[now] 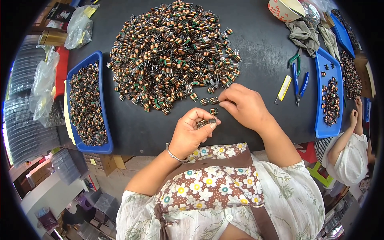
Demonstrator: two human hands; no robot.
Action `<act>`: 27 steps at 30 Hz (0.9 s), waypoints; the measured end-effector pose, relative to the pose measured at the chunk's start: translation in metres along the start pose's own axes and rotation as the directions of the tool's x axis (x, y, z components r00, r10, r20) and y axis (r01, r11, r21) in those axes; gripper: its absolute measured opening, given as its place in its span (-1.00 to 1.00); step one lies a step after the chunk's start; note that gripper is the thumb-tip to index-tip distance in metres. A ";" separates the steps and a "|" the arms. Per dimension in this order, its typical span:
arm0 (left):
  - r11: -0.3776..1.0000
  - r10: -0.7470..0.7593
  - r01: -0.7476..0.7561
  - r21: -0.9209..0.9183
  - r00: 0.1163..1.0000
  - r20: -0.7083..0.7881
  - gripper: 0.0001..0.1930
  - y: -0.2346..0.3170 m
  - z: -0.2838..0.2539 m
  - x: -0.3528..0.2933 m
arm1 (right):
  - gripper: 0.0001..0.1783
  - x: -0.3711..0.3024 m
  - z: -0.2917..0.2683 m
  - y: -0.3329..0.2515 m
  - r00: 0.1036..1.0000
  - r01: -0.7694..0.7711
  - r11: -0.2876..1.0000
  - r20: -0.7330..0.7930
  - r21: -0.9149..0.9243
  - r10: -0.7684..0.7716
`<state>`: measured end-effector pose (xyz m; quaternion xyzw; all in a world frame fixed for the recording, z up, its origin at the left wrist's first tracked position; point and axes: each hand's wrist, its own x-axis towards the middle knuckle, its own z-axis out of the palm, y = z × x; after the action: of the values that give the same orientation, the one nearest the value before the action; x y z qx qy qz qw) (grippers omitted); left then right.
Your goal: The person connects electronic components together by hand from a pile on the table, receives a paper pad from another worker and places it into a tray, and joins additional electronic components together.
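A large heap of small copper-wound coils [172, 56] with black cores and green bands covers the far middle of the table. My left hand [194, 130], with a bracelet on its wrist, is closed around a few of these coils [212, 121]; one shows between thumb and index finger. My right hand [244, 106] is at the near right edge of the heap, its thumb and fingers drawn together. Whether anything is between those fingertips is hidden. Several loose coils [204, 101] lie between the two hands, just off the heap.
A blue tray [108, 140] full of coils stands at the left. At the right are a blue tray [320, 100] with fewer coils, blue-handled pliers [296, 80], green-handled pliers [295, 59], a yellow tool [284, 88], cloths [304, 36] and a bowl [286, 11]. A co-worker's arm [344, 136] shows far right.
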<state>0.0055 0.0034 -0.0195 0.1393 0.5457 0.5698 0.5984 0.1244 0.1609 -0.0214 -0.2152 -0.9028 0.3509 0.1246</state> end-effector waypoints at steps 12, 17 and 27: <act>0.995 0.035 -0.036 0.097 0.999 0.012 -0.78 -0.001 0.003 -0.002 | -0.77 -0.010 -0.003 0.005 1.000 -0.027 0.998 -0.004 0.058 0.028; 0.994 0.029 -0.026 0.103 0.999 -0.024 -0.81 -0.006 -0.001 0.000 | -0.84 -0.008 -0.011 0.002 0.982 -0.031 0.902 0.180 0.430 -0.053; 0.996 -0.027 0.029 0.087 0.999 -0.024 -0.81 -0.001 -0.004 -0.003 | -0.80 -0.001 0.005 0.004 0.983 0.164 0.897 0.007 0.410 -0.183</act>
<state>0.0037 -0.0018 -0.0203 0.1509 0.5790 0.5384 0.5934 0.1250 0.1600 -0.0282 -0.0952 -0.8280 0.5235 0.1769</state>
